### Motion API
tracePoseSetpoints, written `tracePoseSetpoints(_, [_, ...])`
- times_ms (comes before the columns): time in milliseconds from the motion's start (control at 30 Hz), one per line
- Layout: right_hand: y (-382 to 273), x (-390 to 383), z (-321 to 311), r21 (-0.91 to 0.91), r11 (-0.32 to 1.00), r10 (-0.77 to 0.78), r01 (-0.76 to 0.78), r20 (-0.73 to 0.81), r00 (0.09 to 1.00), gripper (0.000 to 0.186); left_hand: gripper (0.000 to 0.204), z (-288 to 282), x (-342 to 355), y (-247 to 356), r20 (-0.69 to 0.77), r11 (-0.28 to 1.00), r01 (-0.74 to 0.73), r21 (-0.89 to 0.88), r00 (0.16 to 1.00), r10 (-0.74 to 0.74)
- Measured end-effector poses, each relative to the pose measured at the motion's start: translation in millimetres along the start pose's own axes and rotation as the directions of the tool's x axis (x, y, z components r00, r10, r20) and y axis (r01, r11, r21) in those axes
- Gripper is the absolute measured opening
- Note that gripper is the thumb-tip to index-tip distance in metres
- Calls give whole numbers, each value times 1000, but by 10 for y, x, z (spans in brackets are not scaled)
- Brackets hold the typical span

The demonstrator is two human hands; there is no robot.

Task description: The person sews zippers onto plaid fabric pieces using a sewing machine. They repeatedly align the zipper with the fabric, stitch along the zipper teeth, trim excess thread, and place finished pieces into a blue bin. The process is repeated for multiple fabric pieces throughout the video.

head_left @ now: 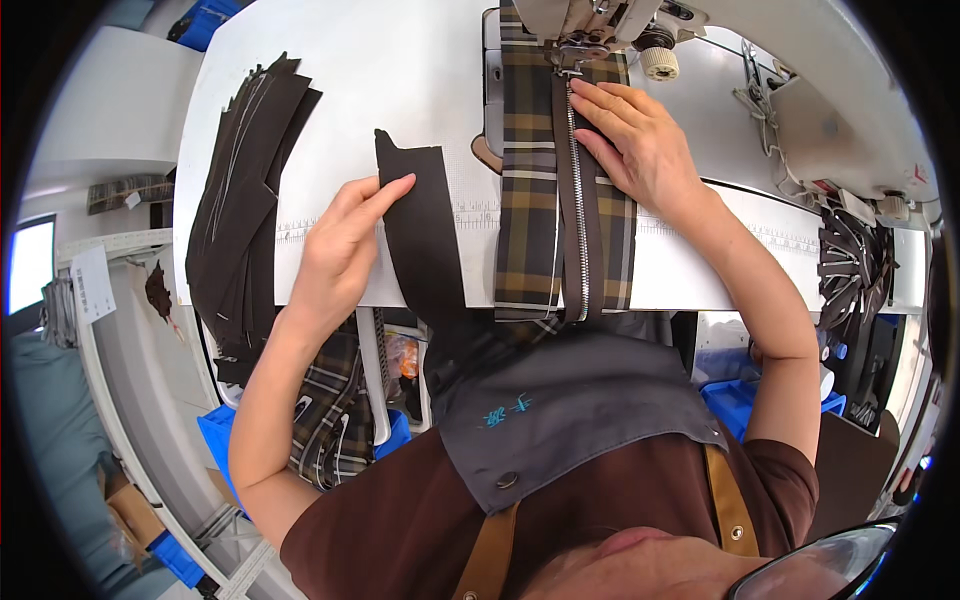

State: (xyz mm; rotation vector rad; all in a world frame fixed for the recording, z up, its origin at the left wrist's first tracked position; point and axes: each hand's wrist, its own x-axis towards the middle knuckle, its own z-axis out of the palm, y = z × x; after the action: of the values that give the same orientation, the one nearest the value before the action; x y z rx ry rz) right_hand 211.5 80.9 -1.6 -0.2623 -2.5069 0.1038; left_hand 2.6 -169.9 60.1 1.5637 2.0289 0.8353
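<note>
My left hand [345, 235] pinches the upper left edge of a dark brown fabric strip [425, 235], which hangs over the table's front edge. To its right lies a plaid fabric panel [525, 215] in brown, olive and white. A zipper [576, 200] with metal teeth on dark tape runs lengthwise along the panel, its far end under the presser foot [568, 70] of a sewing machine [590, 30]. My right hand [640, 140] lies flat with fingers stretched out, fingertips on the zipper's right tape close to the presser foot.
A pile of dark fabric strips [240, 200] lies on the left of the white table [400, 60]. A bundle of zippers [855, 265] hangs at the right edge. Blue bins [735, 400] and plaid pieces [335, 400] sit below the table. A ruler scale [760, 235] crosses the tabletop.
</note>
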Motion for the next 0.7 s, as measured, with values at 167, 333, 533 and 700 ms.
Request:
tracePoseSetpoints(167, [11, -6, -31, -15, 1000, 9, -9, 31, 999, 31, 43, 98, 227, -373, 54, 660, -404, 634, 874, 483])
tracePoseSetpoints(333, [12, -5, -51, 10, 999, 38, -39, 86, 996, 35, 35, 164, 336, -378, 65, 655, -431, 621, 861, 505])
tracePoseSetpoints(533, [-6, 10, -77, -31, 999, 36, -34, 70, 997, 32, 34, 292, 706, 147, -70, 700, -447, 557, 815, 576])
tracePoseSetpoints(700, [-23, 27, -65, 19, 999, 45, -47, 59, 997, 32, 33, 612, 1237, 177, 6, 639, -580, 506, 743, 670])
